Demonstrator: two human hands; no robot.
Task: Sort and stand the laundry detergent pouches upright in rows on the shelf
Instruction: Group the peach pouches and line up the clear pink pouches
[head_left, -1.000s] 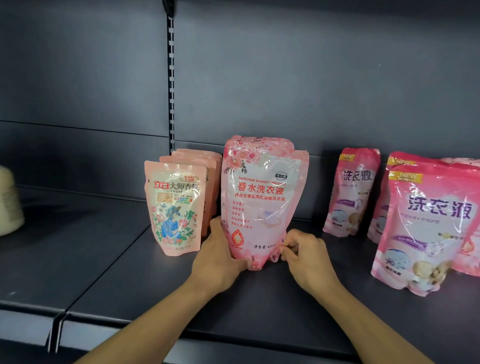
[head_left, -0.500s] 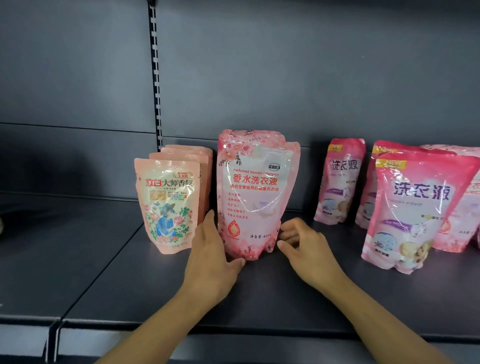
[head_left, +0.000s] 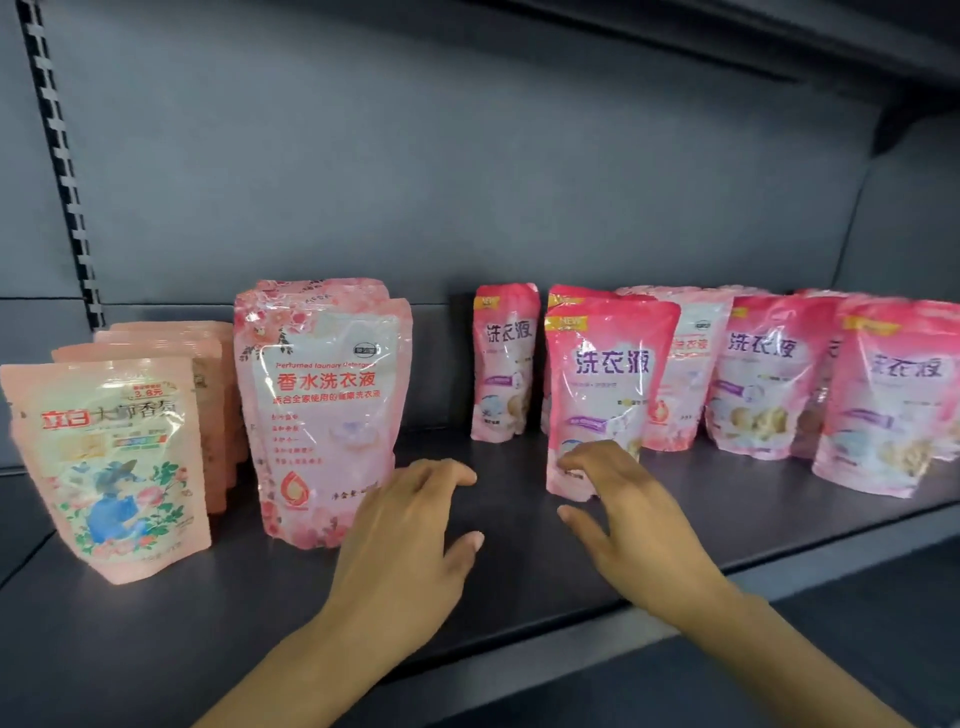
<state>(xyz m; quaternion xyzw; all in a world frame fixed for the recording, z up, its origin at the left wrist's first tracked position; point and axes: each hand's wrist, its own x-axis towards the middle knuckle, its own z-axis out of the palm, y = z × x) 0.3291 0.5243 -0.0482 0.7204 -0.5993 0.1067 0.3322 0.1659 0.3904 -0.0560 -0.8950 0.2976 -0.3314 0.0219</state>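
A tall pale-pink floral pouch stands upright on the dark shelf, with more of its kind behind it. Left of it stands a row of small peach pouches. To the right, several bright-pink pouches stand unevenly; the nearest one is just beyond my right hand. My left hand hovers free beside the floral pouch's lower right corner, fingers spread and loosely bent. My right hand is held above the shelf with fingers spread, its fingertips at the lower front of the nearest bright-pink pouch. Neither hand holds anything.
The shelf's front edge runs diagonally below my wrists. A slotted upright rises at the back left. A bare gap of shelf lies between the floral pouch and a lone bright-pink pouch at the back.
Both hands have let go of the floral pouch and moved right. My view has swung right and closer, bringing more bright-pink pouches into sight.
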